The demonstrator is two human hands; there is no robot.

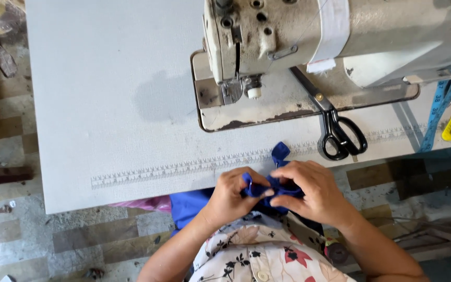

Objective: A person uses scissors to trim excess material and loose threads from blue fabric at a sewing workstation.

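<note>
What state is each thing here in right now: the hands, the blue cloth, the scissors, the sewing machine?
Left hand: closed, pinching the blue cloth.
Right hand: closed on the same cloth from the other side.
Blue cloth: bunched between both hands, one end sticking up.
Scissors: shut, lying flat by the machine base.
Sewing machine: nothing under its needle.
Measuring tape: unrolled, hanging over the table edge.
</note>
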